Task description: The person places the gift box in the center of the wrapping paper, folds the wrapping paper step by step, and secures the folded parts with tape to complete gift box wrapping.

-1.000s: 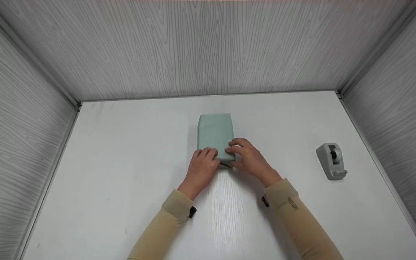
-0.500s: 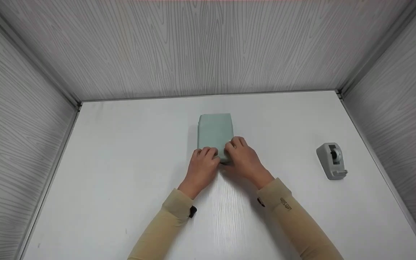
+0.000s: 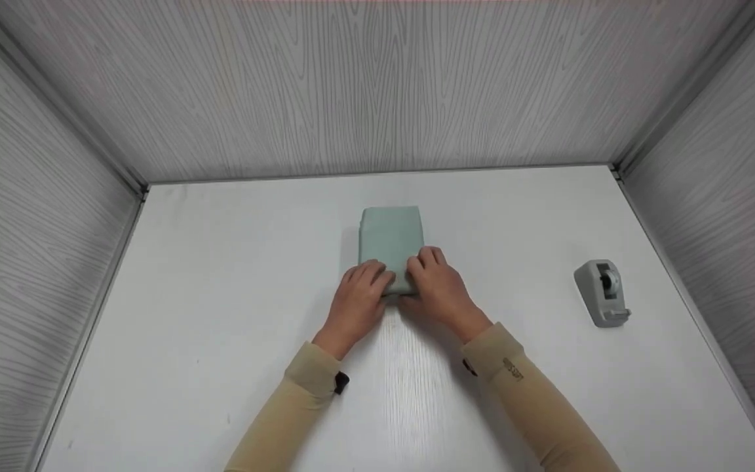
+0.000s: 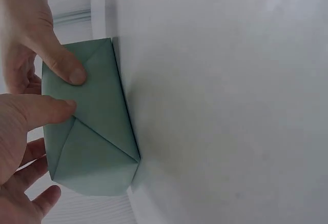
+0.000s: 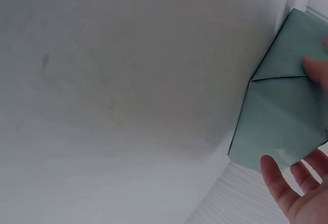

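A box wrapped in pale green paper [image 3: 390, 233] lies near the middle of the white table, its near end between my hands. That end has folded paper flaps with diagonal creases [image 4: 102, 137]. My left hand [image 3: 356, 298] grips the near left corner, fingers curled over the top and thumb [image 4: 51, 110] pressed on the folded end. At the near right corner my right hand [image 3: 442, 288] holds it likewise, its thumb [image 4: 69, 70] flat on the flap. In the right wrist view a pale, shiny patch [image 5: 283, 156] shows on the paper by a right fingertip [image 5: 269, 165].
A grey tape dispenser [image 3: 600, 293] with a roll in it stands on the table [image 3: 220, 295] at the right. Grey wood-grain panels [image 3: 377, 85] enclose the table at the back and both sides.
My right hand has moved left and its fingers have closed in on the box's near corner. My left hand has shifted slightly left and its thumb now lies lower. The box stays in place.
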Demonstrator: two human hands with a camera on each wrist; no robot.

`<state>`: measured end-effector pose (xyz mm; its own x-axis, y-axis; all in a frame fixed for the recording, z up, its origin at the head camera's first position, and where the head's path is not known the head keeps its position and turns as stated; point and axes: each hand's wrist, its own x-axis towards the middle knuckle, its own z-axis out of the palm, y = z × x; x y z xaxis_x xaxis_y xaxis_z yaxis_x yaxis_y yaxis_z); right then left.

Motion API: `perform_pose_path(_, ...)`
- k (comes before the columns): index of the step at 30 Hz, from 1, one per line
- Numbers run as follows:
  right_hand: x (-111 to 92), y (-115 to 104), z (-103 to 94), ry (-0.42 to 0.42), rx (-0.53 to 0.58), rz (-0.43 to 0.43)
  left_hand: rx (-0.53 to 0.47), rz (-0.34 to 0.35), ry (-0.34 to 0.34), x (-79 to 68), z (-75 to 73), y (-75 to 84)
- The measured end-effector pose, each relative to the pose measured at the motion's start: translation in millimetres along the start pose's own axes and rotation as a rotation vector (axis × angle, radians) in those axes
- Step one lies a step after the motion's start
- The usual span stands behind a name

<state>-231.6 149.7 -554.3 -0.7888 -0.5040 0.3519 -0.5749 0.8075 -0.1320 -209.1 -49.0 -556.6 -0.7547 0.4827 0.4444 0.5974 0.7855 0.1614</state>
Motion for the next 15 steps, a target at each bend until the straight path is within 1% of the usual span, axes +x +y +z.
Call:
perform_pose_path(3, 0.2, 0.4, -0.4, -0.016, 0.001, -0.005, -0.008, -0.039, -0.075, -1.7, -2.9, -8.2)
perform_pose_path(6, 0.4, 0.6, -0.4, -0.028, 0.005, -0.014, -0.032, -0.071, -0.117, -2.6, -6.5, -15.0)
perform_pose_path(8, 0.4, 0.8, -0.5, -0.034, 0.011, -0.017, -0.051, -0.069, -0.113, -2.4, -8.3, -18.2)
perform_pose_path(10, 0.2, 1.1, -0.9, -0.039, 0.013, -0.017, -0.058, -0.054, -0.095, -2.0, -9.2, -20.4)
perform_pose_path(15, -0.9, 4.3, -2.9, -0.042, 0.035, -0.024, -0.050, -0.025, -0.064, -2.0, -8.0, -22.0)
